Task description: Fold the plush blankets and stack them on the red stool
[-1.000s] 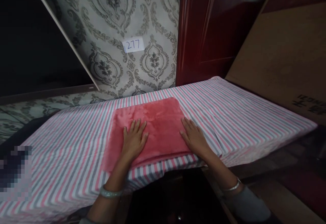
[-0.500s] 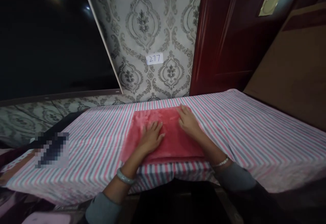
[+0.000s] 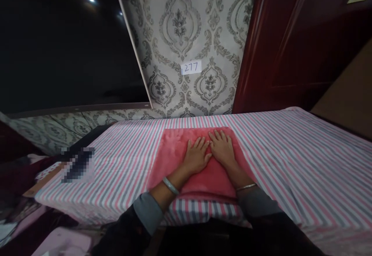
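A folded pinkish-red plush cloth (image 3: pixel 171 163) lies flat in front of me on a striped tablecloth (image 3: pixel 122 159). Its near edge shows stacked layers. My left hand (image 3: pixel 197 156) rests palm down on the middle of the cloth, fingers spread. Close beside it, my right hand (image 3: pixel 222 147) also lies flat on the cloth, toward its far right part, with fingers stretched out. Neither hand grips anything. Faint press marks show in the pile at the far left of the cloth.
A large dark television screen (image 3: pixel 69 46) stands at the back left. Behind the table is patterned wallpaper with a paper label (image 3: pixel 191 67) reading 277. A dark red door (image 3: pixel 290 46) and a brown panel (image 3: pixel 345 89) are on the right. A pink stool-like object (image 3: pixel 64 242) sits at lower left.
My left hand has slid right across the cloth. The right hand has come down flat, closer to the left, from the far right corner. The camera view has turned slightly left.
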A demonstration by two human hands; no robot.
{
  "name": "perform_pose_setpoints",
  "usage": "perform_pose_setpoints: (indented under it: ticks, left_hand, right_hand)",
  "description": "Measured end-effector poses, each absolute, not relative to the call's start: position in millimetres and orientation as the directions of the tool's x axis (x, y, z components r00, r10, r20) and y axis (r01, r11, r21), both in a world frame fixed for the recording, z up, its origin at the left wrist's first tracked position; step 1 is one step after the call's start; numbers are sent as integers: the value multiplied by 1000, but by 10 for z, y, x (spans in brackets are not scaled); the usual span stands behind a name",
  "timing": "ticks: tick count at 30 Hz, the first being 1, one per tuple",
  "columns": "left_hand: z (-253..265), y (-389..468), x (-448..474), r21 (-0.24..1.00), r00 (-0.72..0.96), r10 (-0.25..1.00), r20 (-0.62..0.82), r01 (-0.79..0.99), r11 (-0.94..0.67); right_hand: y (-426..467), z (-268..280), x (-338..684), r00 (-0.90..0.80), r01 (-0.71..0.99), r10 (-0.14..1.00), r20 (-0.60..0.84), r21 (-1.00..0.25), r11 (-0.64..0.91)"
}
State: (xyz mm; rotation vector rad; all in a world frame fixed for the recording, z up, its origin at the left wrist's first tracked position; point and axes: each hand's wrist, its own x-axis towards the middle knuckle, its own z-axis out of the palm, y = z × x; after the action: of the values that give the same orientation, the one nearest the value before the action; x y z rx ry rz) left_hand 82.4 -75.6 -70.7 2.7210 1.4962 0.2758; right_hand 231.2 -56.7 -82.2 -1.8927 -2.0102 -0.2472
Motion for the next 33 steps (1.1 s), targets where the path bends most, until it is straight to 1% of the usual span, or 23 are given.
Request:
perform_pose_setpoints:
  ticks: [3, 5, 7, 10, 13, 16, 20, 22, 24, 26, 28, 30, 33]
  left_hand:
    - [-583, -661, 627, 91, 480, 873, 89, 868, -487]
    - [-488, -563, 414, 64, 371, 928, 44, 926, -373]
    - [-433, -474, 163, 38, 223, 975, 22, 974, -224]
    - [-453, -413, -182, 43, 29, 999, 14, 999, -30]
    - [-522, -437, -393, 60, -50, 999, 13, 997, 49]
    - [-506, -478, -481, 30, -42, 999, 17, 999, 41]
    - [-287, -446, -403, -3, -33, 999, -6, 999, 33]
    - [-155, -377, -231, 18, 40, 999, 16, 999, -40]
    - [-61, -285, 33, 54, 188, 981, 42, 980, -190]
    - [-36, -188, 333, 82, 342, 938, 59, 935, -346]
    - [-101, -108, 595, 88, 435, 897, 75, 893, -441]
    - [-247, -62, 763, 88, 466, 881, 81, 877, -472]
    - [-506, -45, 833, 88, 459, 882, 107, 880, -468]
  right_hand:
    - [-562, -804, 2307, -28, 988, 923, 385, -131, 84]
    - [-562, -802, 2301, -19, 986, 922, 386, -144, 81]
    - [-560, -805, 2296, -7, 985, 923, 384, -159, 73]
    - [-551, -813, 2289, -7, 982, 924, 383, -172, 78]
    - [-548, -830, 2282, -8, 980, 919, 394, -178, 85]
    - [-550, -831, 2281, -4, 980, 923, 385, -183, 80]
    - [-466, -679, 2308, -3, 972, 963, 271, -227, 67]
    - [-370, -518, 2321, -3, 967, 968, 250, -245, 66]
    - [-265, -353, 2319, -2, 967, 958, 285, -244, 75]
    - [-193, -257, 2303, 6, 968, 945, 326, -240, 77]
    - [-174, -284, 2282, 22, 970, 938, 347, -235, 64]
    - [-199, -423, 2273, 23, 974, 936, 351, -217, 58]
    - [-241, -683, 2290, -1, 983, 928, 373, -170, 70]
